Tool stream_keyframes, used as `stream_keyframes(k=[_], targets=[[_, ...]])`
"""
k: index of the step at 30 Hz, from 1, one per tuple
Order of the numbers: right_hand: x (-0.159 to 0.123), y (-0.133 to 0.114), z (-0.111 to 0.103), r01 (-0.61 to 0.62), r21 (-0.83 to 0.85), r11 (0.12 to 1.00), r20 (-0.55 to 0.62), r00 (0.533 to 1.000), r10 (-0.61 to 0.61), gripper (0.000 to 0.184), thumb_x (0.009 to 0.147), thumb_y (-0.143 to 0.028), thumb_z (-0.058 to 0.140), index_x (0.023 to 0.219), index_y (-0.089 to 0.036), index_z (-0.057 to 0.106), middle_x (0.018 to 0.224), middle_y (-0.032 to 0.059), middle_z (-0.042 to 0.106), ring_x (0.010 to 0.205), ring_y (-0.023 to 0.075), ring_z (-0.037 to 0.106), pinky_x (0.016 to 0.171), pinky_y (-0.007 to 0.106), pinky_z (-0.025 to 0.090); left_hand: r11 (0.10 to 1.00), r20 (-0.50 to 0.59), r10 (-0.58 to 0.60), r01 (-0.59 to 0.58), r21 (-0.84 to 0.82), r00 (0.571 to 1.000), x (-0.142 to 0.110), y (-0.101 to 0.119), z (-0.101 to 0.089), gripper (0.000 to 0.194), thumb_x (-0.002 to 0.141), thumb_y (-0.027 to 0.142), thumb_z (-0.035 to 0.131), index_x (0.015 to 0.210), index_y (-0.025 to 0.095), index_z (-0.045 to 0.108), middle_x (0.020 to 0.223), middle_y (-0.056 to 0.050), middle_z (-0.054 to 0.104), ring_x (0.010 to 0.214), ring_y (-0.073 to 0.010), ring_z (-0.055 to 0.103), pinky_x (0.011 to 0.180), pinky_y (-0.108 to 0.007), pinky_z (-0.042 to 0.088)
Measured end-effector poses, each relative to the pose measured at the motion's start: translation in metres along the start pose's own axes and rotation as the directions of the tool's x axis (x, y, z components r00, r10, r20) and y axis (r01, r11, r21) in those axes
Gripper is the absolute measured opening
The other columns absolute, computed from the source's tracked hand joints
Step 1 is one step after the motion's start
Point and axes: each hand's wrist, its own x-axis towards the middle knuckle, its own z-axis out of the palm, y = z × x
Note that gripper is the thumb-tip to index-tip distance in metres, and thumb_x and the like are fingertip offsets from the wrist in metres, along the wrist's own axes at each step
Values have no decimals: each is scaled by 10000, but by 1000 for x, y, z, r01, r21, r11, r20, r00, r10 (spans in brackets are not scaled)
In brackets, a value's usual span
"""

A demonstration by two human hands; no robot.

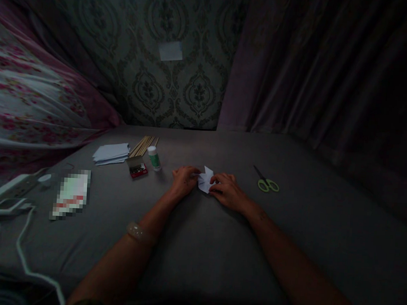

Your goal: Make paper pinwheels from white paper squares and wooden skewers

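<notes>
The paper (205, 180) sits mid-table between the hands, one point toward the wall; its long axis runs roughly away from the person. Left hand (184, 181) and right hand (229, 190) pinch its opposite edges. Scissors (265, 180) lie right, blades pointing away.

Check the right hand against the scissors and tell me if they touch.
Apart. The head view shows a strip of grey cloth between the right hand and the scissors.
</notes>
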Motion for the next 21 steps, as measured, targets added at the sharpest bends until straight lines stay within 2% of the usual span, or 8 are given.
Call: stream_keyframes(k=[8, 13, 21], targets=[[0, 1, 2, -87, 49, 995, 3, 996, 87, 61, 823, -245, 661, 839, -217, 712, 1054, 58, 625, 1028, 203, 527, 885, 387, 337, 972, 87, 191, -201, 122, 978, -16, 6, 3, 185, 846, 313, 559, 910, 233, 712, 1032, -56, 708, 1064, -264, 536, 928, -461, 286], [-1, 3, 4, -166, 76, 983, -29, 985, 168, 65, 776, -276, 712, 795, -214, 703, 1042, 58, 625, 1042, 217, 531, 887, 400, 343, 956, 140, 229, -250, 157, 963, -16, 3, 6, 177, 842, 267, 550, 925, 229, 702, 1067, -51, 699, 1073, -260, 521, 921, -464, 271], [-1, 7, 5, -157, 87, 984, 6, 988, 157, 76, 826, -263, 650, 824, -224, 715, 1069, 65, 615, 1050, 223, 531, 890, 419, 351, 918, 193, 309, -345, 195, 931, -18, 3, 2, 210, 856, 262, 510, 970, 238, 685, 1096, -49, 679, 1094, -267, 485, 904, -457, 275]])
